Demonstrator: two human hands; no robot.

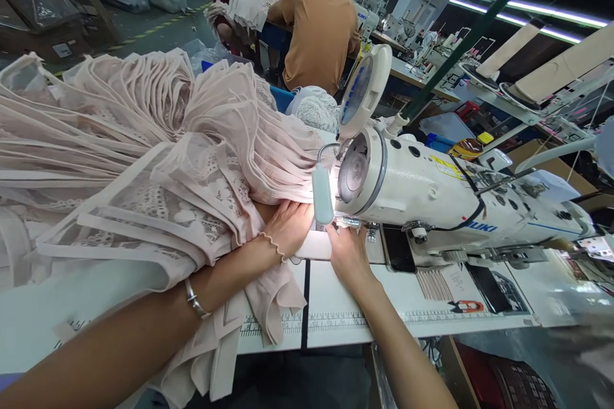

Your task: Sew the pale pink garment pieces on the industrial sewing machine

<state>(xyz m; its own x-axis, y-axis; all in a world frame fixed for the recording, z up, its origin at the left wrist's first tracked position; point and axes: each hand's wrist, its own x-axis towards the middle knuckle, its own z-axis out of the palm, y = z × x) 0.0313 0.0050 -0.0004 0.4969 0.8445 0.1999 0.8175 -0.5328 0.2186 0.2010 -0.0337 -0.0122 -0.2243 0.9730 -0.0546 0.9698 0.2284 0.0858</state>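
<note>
While the left hand [288, 225] lies flat, fingers together, on the pale pink pleated fabric [192, 160] at the sewing machine [432, 195], the right hand [346, 249] pinches its edge by the needle. Stitching seems underway; next, steady feeding along the tabletop [345, 313].

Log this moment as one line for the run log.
left hand: flat on pink fabric | right hand: at needle area of sewing machine | lamp: lit | table: ruler markings
</note>
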